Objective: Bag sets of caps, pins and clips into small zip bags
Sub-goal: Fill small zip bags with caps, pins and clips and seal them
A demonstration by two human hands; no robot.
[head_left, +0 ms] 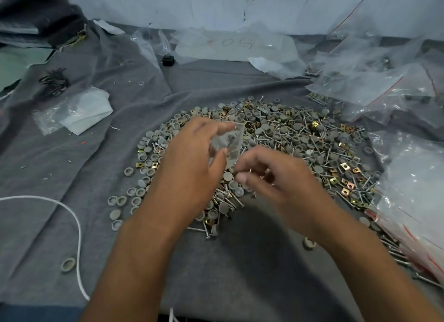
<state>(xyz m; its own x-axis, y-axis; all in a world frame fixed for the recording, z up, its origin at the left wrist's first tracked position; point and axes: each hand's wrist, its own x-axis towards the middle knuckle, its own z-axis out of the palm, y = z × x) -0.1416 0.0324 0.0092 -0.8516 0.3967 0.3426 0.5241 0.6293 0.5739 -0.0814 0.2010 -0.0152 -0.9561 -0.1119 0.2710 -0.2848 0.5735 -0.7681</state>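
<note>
Above a heap of grey caps, pins and brass clips (276, 141), the left hand (192, 158) pinches a small zip bag (227, 141) holding caps. The right hand (269, 175) pinches pins just beside it — likely filling. Next: slip the pins inside.

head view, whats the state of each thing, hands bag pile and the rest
left hand: holds the small zip bag
small zip bag: lifted, grey caps inside
right hand: pinches pins
pile of caps, pins and clips: loose on the grey cloth
zip bags: heaped at right
white cord: slack
</note>
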